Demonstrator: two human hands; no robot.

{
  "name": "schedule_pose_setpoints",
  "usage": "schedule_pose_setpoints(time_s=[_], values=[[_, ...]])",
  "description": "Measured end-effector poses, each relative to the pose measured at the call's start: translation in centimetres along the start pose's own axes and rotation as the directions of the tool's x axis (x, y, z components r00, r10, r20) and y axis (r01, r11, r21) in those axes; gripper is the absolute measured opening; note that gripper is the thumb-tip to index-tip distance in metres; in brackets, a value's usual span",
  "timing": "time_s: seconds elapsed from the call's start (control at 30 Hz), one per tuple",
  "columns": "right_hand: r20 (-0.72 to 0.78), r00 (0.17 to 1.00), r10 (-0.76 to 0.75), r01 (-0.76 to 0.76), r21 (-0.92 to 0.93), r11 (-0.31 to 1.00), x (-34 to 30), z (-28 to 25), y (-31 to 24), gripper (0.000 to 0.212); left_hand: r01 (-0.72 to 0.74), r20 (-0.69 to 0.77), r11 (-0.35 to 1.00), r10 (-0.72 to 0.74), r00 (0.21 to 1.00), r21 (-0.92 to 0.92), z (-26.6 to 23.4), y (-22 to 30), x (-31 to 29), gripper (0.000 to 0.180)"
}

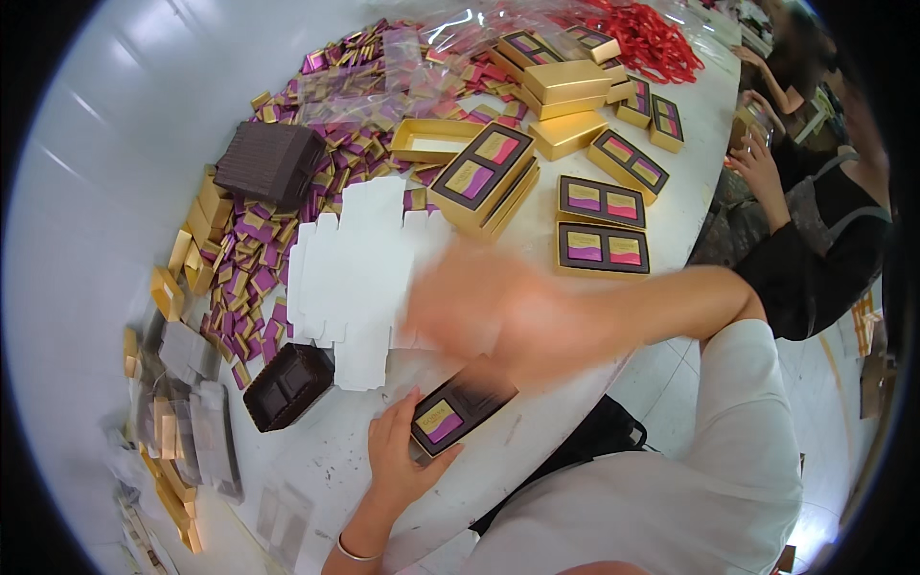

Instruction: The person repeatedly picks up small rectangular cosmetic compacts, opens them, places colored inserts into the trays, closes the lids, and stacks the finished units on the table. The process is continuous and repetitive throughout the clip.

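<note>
My left hand [395, 450] grips the end of a dark brown two-compartment tray [481, 395] near the table's front edge. In the tray's left compartment lies a gold-and-purple wrapped square [439, 425]; the other compartment is partly shaded and looks bare. Above and beyond it is my right hand [479, 302], smeared by motion, so its fingers and anything in them cannot be made out. It covers part of the flat white card blanks [345, 273]. To their left spreads a large heap of small purple, pink and gold wrapped pieces [254, 259].
An upside-down stack of brown trays [271, 163] rests on the heap; another brown tray [287, 386] lies nearer. Filled gold boxes [602, 251] stand at right, an open gold box [431, 141] behind. Red ribbon [652, 43] lies far back. Other people [805, 211] sit at right.
</note>
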State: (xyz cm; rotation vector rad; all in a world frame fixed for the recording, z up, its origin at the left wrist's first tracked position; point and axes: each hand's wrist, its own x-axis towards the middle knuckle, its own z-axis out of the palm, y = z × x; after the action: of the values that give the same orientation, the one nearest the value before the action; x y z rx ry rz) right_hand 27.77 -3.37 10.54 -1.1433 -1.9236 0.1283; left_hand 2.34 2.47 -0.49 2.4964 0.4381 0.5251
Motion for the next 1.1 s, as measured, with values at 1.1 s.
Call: schedule_pose_setpoints(time_s=[1.1], values=[[-0.122,0.833,0.54,-0.479,0.332,0.813,1.5,-11.5,12.6,0.014,0.04,0.02,0.999,-0.041,0.999,0.025,-0.3,0.5,0.2,0.078]])
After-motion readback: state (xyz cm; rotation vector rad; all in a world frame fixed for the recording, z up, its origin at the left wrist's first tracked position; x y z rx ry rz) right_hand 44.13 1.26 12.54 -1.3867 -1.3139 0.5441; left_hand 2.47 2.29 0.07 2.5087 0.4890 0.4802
